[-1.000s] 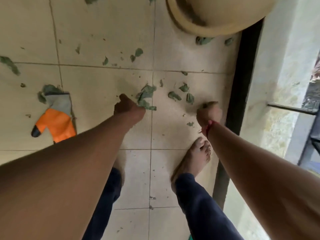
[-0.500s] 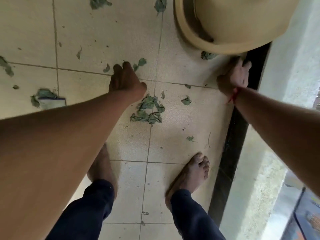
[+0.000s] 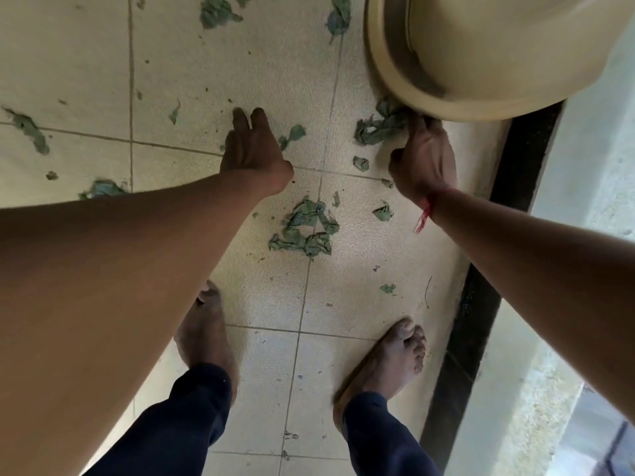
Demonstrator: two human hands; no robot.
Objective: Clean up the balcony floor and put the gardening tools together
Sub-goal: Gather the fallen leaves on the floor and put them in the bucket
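Green leaf scraps lie scattered over the cream floor tiles (image 3: pixel 261 283). A gathered heap of leaves (image 3: pixel 304 231) sits between my arms, in front of my bare feet. My left hand (image 3: pixel 252 152) reaches forward with its fingers straight, flat on or just over the tile beside one small leaf (image 3: pixel 292 135). My right hand (image 3: pixel 424 159), a red thread at its wrist, has curled fingers against a bunch of leaves (image 3: pixel 379 127) under the rim of the beige pot (image 3: pixel 457 63). Whether it grips the leaves is hidden.
More leaf scraps (image 3: pixel 29 130) lie far left and at the top (image 3: pixel 216 13). A dark floor channel (image 3: pixel 481 304) runs along the right, with a pale wall (image 3: pixel 584 149) beyond it. The large pot fills the upper right.
My right hand moved left from beside the pot's edge to the leaves under its rim, which are now drawn together. The view shifted forward; the left hand stays stretched out.
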